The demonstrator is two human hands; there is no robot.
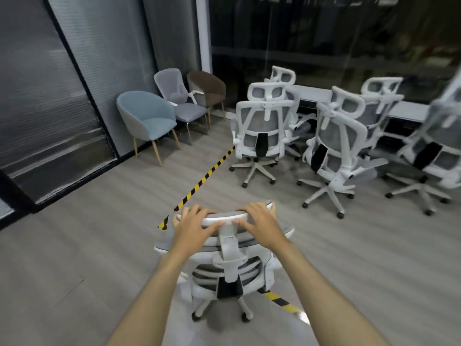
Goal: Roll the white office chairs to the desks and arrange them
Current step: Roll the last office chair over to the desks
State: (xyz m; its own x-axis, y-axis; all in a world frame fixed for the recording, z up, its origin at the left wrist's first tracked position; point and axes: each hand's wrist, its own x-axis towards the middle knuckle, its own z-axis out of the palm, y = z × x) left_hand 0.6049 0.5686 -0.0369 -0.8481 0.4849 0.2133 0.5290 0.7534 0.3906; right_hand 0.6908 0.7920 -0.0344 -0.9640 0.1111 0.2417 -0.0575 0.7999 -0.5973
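Note:
A white office chair point(230, 265) with grey mesh stands right in front of me, its back toward me. My left hand point(193, 224) and my right hand point(259, 223) both grip its headrest from above, fingers curled over the top edge. Several more white office chairs stand ahead: one point(262, 128) at centre, one point(334, 151) tilted to its right, one point(434, 156) blurred at the right edge. They crowd in front of white desks point(406, 111) along the dark glass wall.
A blue chair point(149, 121), a grey chair point(179, 101) and a brown chair point(209, 88) line the left wall. Yellow-black tape point(204, 178) runs across the grey floor. Open floor lies to my left and between me and the chairs.

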